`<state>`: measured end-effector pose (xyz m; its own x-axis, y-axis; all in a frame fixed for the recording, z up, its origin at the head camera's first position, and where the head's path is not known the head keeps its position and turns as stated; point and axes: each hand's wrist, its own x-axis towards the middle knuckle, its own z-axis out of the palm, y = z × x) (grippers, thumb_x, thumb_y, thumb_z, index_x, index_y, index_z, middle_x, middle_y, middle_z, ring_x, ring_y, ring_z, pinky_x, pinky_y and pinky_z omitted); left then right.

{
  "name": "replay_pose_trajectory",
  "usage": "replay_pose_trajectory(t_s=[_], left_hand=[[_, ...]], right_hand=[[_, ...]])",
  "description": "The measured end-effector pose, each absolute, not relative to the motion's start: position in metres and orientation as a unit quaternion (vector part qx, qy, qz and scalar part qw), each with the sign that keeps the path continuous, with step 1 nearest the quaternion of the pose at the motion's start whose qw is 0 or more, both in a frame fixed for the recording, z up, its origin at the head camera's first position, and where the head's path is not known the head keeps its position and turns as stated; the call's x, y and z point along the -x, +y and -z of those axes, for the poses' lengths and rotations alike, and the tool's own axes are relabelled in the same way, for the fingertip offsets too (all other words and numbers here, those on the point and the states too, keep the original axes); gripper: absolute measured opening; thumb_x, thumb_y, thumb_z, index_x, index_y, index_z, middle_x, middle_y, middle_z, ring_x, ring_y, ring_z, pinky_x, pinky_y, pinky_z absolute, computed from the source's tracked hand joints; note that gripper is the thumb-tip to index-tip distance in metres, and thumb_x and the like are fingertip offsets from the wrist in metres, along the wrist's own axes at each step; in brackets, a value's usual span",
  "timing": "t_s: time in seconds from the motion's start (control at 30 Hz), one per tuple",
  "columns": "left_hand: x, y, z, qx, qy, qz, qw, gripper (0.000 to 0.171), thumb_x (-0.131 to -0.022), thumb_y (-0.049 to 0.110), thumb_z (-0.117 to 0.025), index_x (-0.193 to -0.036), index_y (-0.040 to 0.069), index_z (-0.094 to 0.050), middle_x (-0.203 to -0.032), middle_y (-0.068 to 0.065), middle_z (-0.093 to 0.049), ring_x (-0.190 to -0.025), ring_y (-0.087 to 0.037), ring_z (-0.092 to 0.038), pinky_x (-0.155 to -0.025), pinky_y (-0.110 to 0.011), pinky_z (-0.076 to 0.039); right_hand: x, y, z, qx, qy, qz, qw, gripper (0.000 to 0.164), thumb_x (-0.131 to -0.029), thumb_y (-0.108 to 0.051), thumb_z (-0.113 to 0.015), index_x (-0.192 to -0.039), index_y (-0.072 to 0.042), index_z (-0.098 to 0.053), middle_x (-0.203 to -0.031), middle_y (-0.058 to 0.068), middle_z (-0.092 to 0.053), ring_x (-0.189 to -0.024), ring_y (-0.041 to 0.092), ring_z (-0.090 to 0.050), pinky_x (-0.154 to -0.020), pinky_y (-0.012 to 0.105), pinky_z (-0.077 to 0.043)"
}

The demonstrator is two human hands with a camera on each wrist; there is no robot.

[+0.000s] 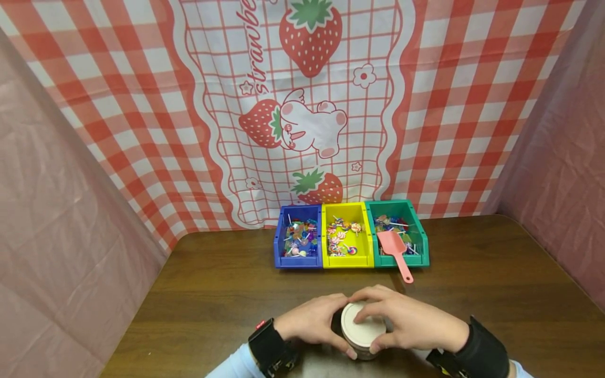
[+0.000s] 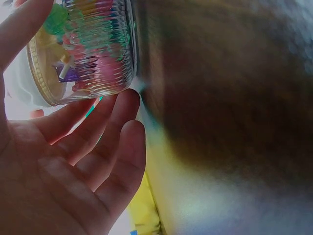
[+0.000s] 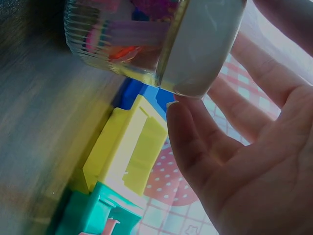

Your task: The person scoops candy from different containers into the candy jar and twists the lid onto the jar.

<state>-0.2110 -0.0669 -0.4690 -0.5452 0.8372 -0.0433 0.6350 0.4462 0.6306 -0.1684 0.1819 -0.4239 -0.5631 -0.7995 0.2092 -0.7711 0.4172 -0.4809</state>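
A clear ribbed jar (image 2: pixel 100 49) with a cream lid (image 1: pixel 361 326) stands near the table's front edge. Colourful candy-like pieces fill it, as both wrist views show. My left hand (image 1: pixel 315 317) holds the jar from its left side, thumb in front and fingers reaching round behind. From the right, my right hand (image 1: pixel 412 319) grips the lid, with its thumb at the front of the rim and one finger bent over the top. In the right wrist view, fingertips lie along the edge of the lid (image 3: pixel 203 46).
Behind the jar, a blue bin (image 1: pixel 279 256), a yellow bin (image 1: pixel 350 261) and a green bin (image 1: pixel 423 244) stand side by side, holding small candies and lollipops. A pink scoop (image 1: pixel 397 251) leans on the green bin's front, its handle over the brown table (image 1: pixel 212 294). A checked strawberry cloth (image 1: pixel 454 131) hangs behind.
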Motion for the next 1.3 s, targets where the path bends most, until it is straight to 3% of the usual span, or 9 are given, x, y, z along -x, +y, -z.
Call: replay_pose_trajectory(t_s=[0.43,0.7,0.9,1.3], left_hand=[[0.211,-0.066,0.469,-0.437,0.831,-0.295,0.177,0.069,-0.075,0.048,-0.086,-0.132,0.024,-0.055,-0.114,0.018,-0.056,-0.099,0.004,-0.053,-0.083,-0.017,-0.045],[0.211,-0.066,0.469,-0.436,0.834,-0.283,0.182,0.076,-0.076,0.050,-0.084,-0.138,0.021,-0.051,-0.112,0.018,-0.055,-0.099,0.004,-0.053,-0.086,-0.017,-0.044],[0.211,-0.066,0.470,-0.435,0.835,-0.282,0.183,0.074,-0.075,0.049,-0.085,-0.136,0.021,-0.052,-0.111,0.018,-0.055,-0.098,0.004,-0.053,-0.085,-0.017,-0.044],[0.211,-0.066,0.471,-0.443,0.834,-0.280,0.173,0.073,-0.075,0.050,-0.085,-0.134,0.021,-0.053,-0.111,0.018,-0.055,-0.098,0.004,-0.053,-0.085,-0.016,-0.044]], right_hand=[[0.167,0.181,0.426,0.440,0.859,0.262,0.004,0.044,-0.080,-0.054,-0.077,-0.115,-0.030,-0.069,-0.126,-0.008,-0.053,-0.112,0.015,-0.046,-0.083,0.031,-0.050],[0.174,0.187,0.431,0.497,0.814,0.298,0.038,0.051,-0.079,-0.035,-0.085,-0.126,-0.032,-0.065,-0.143,0.000,-0.050,-0.124,0.022,-0.048,-0.090,0.032,-0.049],[0.176,0.187,0.433,0.495,0.810,0.309,0.052,0.052,-0.079,-0.026,-0.085,-0.126,-0.032,-0.065,-0.144,0.001,-0.050,-0.123,0.023,-0.051,-0.089,0.030,-0.049],[0.175,0.184,0.431,0.474,0.822,0.312,0.052,0.041,-0.082,-0.041,-0.081,-0.119,-0.032,-0.066,-0.137,-0.001,-0.051,-0.117,0.023,-0.050,-0.083,0.030,-0.050]])
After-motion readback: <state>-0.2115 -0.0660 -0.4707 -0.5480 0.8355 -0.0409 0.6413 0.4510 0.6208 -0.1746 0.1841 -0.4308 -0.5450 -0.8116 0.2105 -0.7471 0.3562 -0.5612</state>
